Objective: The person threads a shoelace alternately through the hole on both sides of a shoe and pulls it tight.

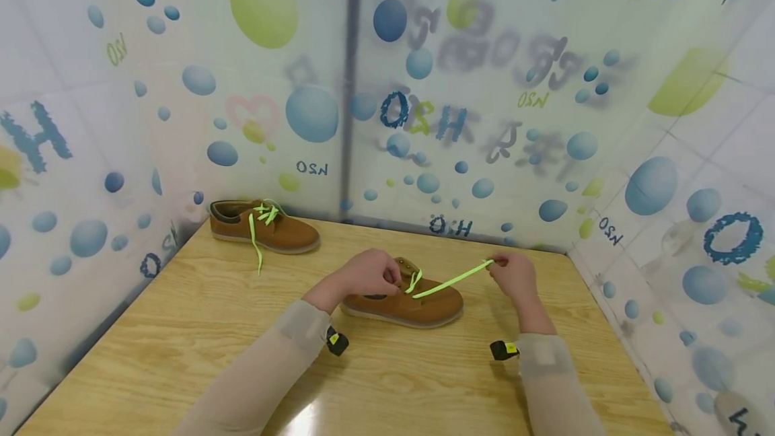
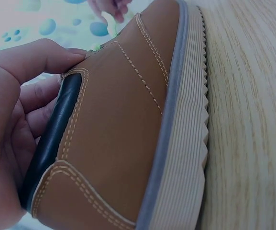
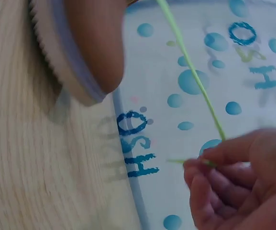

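A brown leather shoe (image 1: pixel 424 310) with a pale sole sits on the table, toe to the right. My left hand (image 1: pixel 369 272) grips its upper by the opening; in the left wrist view the thumb (image 2: pixel 61 55) presses the edge near the eyelets, the other fingers on the inner side. Between thumb and fingertips, my right hand (image 1: pixel 514 278) pinches a bright green shoelace (image 1: pixel 454 280) near its end. The lace runs taut from the shoe up to the right, and in the right wrist view a short tip (image 3: pixel 175 160) pokes out past the fingers.
Another brown shoe (image 1: pixel 290 237) stands at the table's back left, its green lace (image 1: pixel 255 247) hanging down its side onto the wooden table (image 1: pixel 387 382). Patterned curtains (image 1: pixel 315 52) with blue and green dots enclose the table's back and sides.
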Tool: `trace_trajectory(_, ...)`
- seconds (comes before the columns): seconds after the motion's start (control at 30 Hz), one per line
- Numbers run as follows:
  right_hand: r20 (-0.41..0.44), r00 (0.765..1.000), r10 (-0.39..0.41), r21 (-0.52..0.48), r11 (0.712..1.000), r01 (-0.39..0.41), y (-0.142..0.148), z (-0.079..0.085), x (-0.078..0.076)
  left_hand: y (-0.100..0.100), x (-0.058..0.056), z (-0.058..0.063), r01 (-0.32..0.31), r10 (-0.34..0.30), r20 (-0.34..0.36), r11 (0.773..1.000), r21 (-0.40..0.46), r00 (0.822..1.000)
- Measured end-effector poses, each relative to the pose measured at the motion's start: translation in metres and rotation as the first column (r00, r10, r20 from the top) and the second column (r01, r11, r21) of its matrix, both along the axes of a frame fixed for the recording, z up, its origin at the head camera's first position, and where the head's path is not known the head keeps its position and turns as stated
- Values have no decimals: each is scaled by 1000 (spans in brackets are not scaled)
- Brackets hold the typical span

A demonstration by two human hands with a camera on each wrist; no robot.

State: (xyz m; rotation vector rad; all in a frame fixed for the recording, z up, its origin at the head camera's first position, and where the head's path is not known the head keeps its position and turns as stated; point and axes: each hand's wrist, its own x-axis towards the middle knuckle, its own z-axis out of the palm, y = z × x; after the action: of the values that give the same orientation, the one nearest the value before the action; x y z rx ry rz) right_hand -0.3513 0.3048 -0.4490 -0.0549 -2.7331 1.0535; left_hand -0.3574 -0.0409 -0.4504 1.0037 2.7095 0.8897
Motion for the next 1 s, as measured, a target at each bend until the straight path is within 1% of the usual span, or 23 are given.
trace_trajectory(0.03,26,1000,7,-118,993,-4,0,1,-1,0,0,1,0,0,-2,1000,-2,1000)
trace_trajectory(0.07,44,999,13,-245,970,-2,1,2,-1,0,1,1,2,-2,-4,1000,-3,1000)
trace_trajectory(0.1,55,998,16,-369,929,6,0,3,-2,0,1,2,4,-4,-4,1000,-1,1000)
trace_trajectory(0.13,60,998,10,-482,876,20,0,4,-2,1,1,3,6,-6,-3,1000,-1,1000)
trace_trajectory(0.17,55,998,-3,-573,819,34,-1,5,-2,1,2,3,8,-8,-4,1000,0,1000)
trace_trajectory(0.2,44,999,-21,-637,769,44,-1,5,-2,1,2,4,8,-8,-3,1000,4,1000)
trace_trajectory(0.27,21,997,-70,-708,703,64,-3,6,-2,1,2,4,-1,1,-2,1000,30,1000)
trace_trajectory(0.3,12,996,-91,-731,678,71,-4,6,-3,2,2,3,-19,19,-4,998,55,1000)
trace_trajectory(0.33,6,994,-111,-743,665,78,-5,5,-3,2,3,3,-45,46,-10,995,89,999)
trace_trajectory(0.37,4,992,-123,-746,660,85,-5,5,-3,3,3,2,-80,84,-25,989,127,996)
trace_trajectory(0.4,4,992,-130,-752,653,88,-6,4,-4,4,2,0,-121,131,-46,978,171,990)
trace_trajectory(0.43,4,991,-133,-761,642,89,-8,4,-4,5,3,-2,-167,187,-73,962,217,980)
trace_trajectory(0.47,3,990,-138,-774,627,90,-9,3,-5,6,3,-4,-211,245,-105,942,262,964)
trace_trajectory(0.53,-5,991,-135,-786,613,79,-13,3,-5,9,3,-9,-274,341,-177,908,317,923)
trace_trajectory(0.57,-12,992,-129,-790,609,69,-14,3,-5,10,3,-11,-294,372,-215,900,322,903)
trace_trajectory(0.6,-23,992,-126,-795,603,59,-17,3,-5,12,4,-12,-310,391,-251,899,308,885)
trace_trajectory(0.63,-33,992,-119,-797,602,46,-18,3,-5,13,5,-13,-321,396,-277,905,279,875)
trace_trajectory(0.7,-50,994,-97,-797,604,19,-22,4,-4,16,5,-15,-327,370,-330,928,180,868)
trace_trajectory(0.73,-54,995,-86,-793,610,10,-25,4,-4,16,6,-15,-327,350,-344,937,125,871)
trace_trajectory(0.8,-56,997,-54,-776,631,-9,-30,5,-3,17,7,-15,-329,314,-373,944,24,873)
trace_trajectory(0.83,-56,998,-35,-761,648,-20,-32,5,-3,17,7,-15,-327,299,-383,945,-10,874)
trace_trajectory(0.9,-54,999,-4,-728,684,-36,-37,5,-1,18,8,-14,-318,272,-410,947,-47,871)
trace_trajectory(1.0,-46,998,38,-674,736,-59,-43,5,1,18,8,-14,-299,251,-433,953,-47,866)
